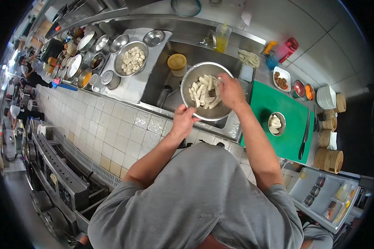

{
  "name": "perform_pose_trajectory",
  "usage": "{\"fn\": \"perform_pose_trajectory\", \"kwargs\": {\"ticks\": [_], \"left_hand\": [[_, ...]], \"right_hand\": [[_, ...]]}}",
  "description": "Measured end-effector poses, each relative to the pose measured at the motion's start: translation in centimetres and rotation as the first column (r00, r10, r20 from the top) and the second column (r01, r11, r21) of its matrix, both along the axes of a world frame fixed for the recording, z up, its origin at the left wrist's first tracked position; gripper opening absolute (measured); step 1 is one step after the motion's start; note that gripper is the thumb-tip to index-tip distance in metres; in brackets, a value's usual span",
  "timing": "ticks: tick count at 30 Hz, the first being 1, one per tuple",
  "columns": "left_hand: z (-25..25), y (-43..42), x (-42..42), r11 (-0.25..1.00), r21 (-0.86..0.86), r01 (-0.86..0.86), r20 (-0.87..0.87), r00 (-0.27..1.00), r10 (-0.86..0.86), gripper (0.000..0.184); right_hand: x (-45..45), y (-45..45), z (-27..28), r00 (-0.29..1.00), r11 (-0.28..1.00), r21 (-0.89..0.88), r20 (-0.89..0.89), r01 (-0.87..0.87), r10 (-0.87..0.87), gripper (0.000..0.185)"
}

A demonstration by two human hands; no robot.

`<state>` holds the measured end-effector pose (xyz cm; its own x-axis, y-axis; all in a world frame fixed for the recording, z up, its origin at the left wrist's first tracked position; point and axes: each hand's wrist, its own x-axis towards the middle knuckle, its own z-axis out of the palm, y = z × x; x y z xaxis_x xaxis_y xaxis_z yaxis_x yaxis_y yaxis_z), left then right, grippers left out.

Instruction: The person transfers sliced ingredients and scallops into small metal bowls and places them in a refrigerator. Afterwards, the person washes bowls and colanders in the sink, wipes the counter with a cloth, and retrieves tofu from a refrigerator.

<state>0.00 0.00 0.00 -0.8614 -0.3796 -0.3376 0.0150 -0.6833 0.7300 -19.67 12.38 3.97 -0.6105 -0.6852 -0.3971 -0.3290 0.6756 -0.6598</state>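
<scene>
A large metal bowl (186, 79) is held over the sink, with pale, cut strips of food (201, 90) in it. Some brown, grainy matter (212, 93) lies among the strips; its kind is unclear. My left hand (184, 120) grips the bowl's near-left rim, thumb on top. At the right side, my right hand (232, 92) reaches over the rim with curled fingers inside the bowl. Whatever those fingers hold, if anything, cannot be made out. Beneath the bowl is the steel sink (156, 76), where a yellow-lidded tub (177, 64) stands behind the bowl.
To the right lies a green cutting board (259, 97) bearing a small metal bowl (277, 124) of white pieces and a knife (305, 137). Bamboo steamers (329, 160) line the far right. Left of the sink stands another bowl (131, 59) of pale pieces. Two people (27, 70) are far left.
</scene>
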Motion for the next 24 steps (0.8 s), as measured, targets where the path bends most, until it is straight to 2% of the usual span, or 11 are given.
{"fn": "perform_pose_trajectory", "kwargs": {"ticks": [2, 3, 5, 7, 10, 11, 13, 17, 18, 22, 24], "left_hand": [[0.0, 2.9, -0.7, 0.991, 0.135, -0.020, -0.027, 0.999, 0.024, 0.022], [1.0, -4.1, -0.3, 1.000, 0.010, -0.025, -0.035, 0.999, 0.025, 0.022], [0.1, -2.1, 0.1, 1.000, -0.006, -0.009, -0.022, 1.000, 0.009, 0.019], [-0.2, -1.4, 0.2, 0.999, 0.033, -0.028, -0.018, 0.999, 0.029, 0.019], [-2.0, -1.7, 0.9, 1.000, -0.017, 0.003, 0.003, 1.000, -0.003, 0.024], [-2.4, -1.8, 1.0, 0.999, -0.043, -0.004, 0.019, 1.000, 0.005, 0.024], [-1.7, -1.9, 0.8, 0.998, -0.068, -0.015, 0.030, 0.999, 0.017, 0.024], [0.2, -1.4, 0.9, 0.998, 0.062, -0.023, 0.036, 0.999, 0.021, 0.024], [0.3, -1.2, 0.9, 0.997, 0.077, -0.021, 0.011, 1.000, 0.020, 0.024], [-0.3, -0.8, 0.7, 0.998, 0.066, -0.005, 0.030, 1.000, 0.003, 0.025], [-1.0, -0.5, 0.4, 1.000, -0.001, 0.005, 0.013, 1.000, -0.005, 0.023]], "right_hand": [[2.2, 0.7, 1.2, 0.927, 0.989, 0.040, -0.355, 0.145, -0.122, 0.084], [4.5, -6.5, 1.5, 0.926, 0.987, -0.085, -0.342, 0.140, -0.161, 0.084], [7.8, -5.8, 1.7, 0.823, 0.986, 0.105, -0.566, 0.130, -0.048, 0.084], [7.0, -4.5, -0.1, 0.815, 0.991, 0.037, -0.573, 0.128, -0.084, 0.078], [2.9, -2.9, -3.2, 0.885, 0.960, -0.271, -0.461, -0.068, -0.067, 0.050], [2.1, -2.5, -3.4, 0.885, 0.959, -0.274, -0.462, -0.077, -0.061, 0.050], [1.4, -2.0, -0.4, 0.985, 0.942, -0.335, -0.152, 0.028, -0.084, 0.039], [0.0, -1.7, 0.8, 0.989, 0.866, -0.490, -0.049, 0.101, -0.143, 0.033], [0.3, -1.4, 2.1, 0.980, 0.892, -0.452, -0.167, 0.024, -0.111, 0.031], [0.0, -0.7, 2.1, 0.958, 0.930, -0.367, -0.272, -0.015, -0.092, 0.033], [1.2, -1.3, 2.2, 0.910, 0.983, -0.142, -0.381, 0.117, -0.164, 0.045]]}}
